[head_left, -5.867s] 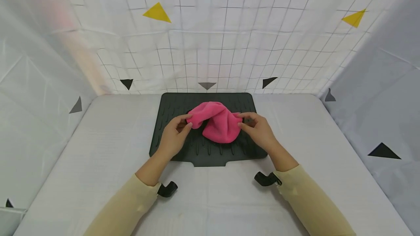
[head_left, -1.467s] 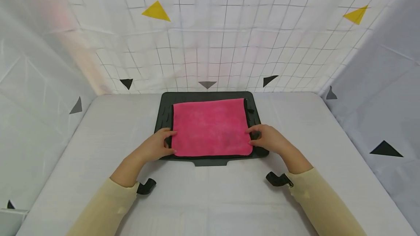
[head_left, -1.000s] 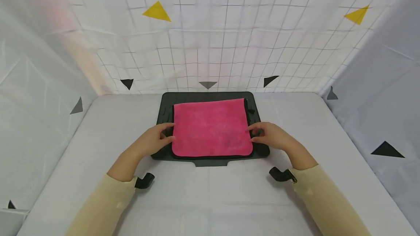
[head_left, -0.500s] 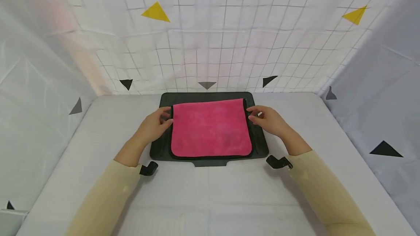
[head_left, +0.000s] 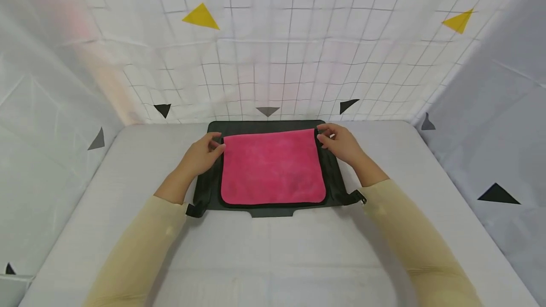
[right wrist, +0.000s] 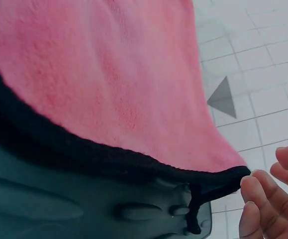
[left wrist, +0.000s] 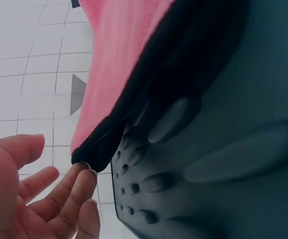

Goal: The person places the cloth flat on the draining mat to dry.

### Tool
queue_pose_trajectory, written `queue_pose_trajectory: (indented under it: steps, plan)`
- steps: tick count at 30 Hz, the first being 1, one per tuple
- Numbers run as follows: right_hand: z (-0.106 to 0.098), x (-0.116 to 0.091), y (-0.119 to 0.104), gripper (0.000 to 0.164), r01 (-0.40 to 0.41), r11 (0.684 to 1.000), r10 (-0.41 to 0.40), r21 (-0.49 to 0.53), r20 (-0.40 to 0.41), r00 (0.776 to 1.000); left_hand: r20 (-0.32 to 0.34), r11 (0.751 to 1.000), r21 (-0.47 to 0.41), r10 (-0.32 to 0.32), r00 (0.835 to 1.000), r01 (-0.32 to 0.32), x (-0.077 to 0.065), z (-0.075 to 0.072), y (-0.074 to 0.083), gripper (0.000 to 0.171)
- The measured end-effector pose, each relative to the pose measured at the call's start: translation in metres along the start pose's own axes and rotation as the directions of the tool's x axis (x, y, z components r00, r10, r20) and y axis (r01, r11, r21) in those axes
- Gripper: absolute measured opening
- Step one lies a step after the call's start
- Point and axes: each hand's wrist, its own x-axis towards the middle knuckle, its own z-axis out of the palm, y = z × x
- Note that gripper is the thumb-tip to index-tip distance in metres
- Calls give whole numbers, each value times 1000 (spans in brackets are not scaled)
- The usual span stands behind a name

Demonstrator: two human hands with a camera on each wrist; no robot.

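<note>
A pink towel [head_left: 273, 169] with black edging lies folded and spread out on a dark ridged tray [head_left: 273, 212]. Its folded edge is on the far side. At the far left corner is my left hand [head_left: 198, 156]; in the left wrist view its fingertips [left wrist: 90, 180] touch the black-edged corner while the thumb stays apart from it. My right hand [head_left: 343, 145] is at the far right corner. Its fingertips [right wrist: 252, 188] meet the edging there, with the thumb away from the cloth in the right wrist view.
Around the tray extends a white-covered table [head_left: 268, 259]. Behind it hangs a white sheet with a grid [head_left: 273, 51], bearing yellow and dark triangles. Pale sheets [head_left: 482, 155] close off both sides. A black camera mount [head_left: 353, 197] juts from the right sleeve.
The towel was bunched up about six seconds ago and now lies flat and folded. Both hands have since moved along its side edges, away from the body, to the far corners.
</note>
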Motion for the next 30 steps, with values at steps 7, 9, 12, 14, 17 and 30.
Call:
queue_pose_trajectory:
  steps: [7,9,12,14,17,30]
  plan:
    - [5,11,7,44,-66,998,66,-16,1,998,11,1000,-6,-29,1000,29,10,1,1,57]
    - [7,14,8,45,-78,997,78,-16,5,997,19,999,-8,-37,999,37,13,1,1,56]
    - [11,18,7,45,-79,997,79,6,20,997,27,999,-27,-45,999,46,17,3,-1,54]
    - [13,20,6,45,-77,997,76,24,33,997,37,998,-57,-39,999,41,20,6,-3,52]
    - [16,22,6,47,-97,994,94,48,56,994,54,995,-99,-28,998,33,24,10,-6,51]
    - [18,19,8,47,-128,988,124,89,48,991,-24,991,-127,35,999,-38,21,17,-11,37]
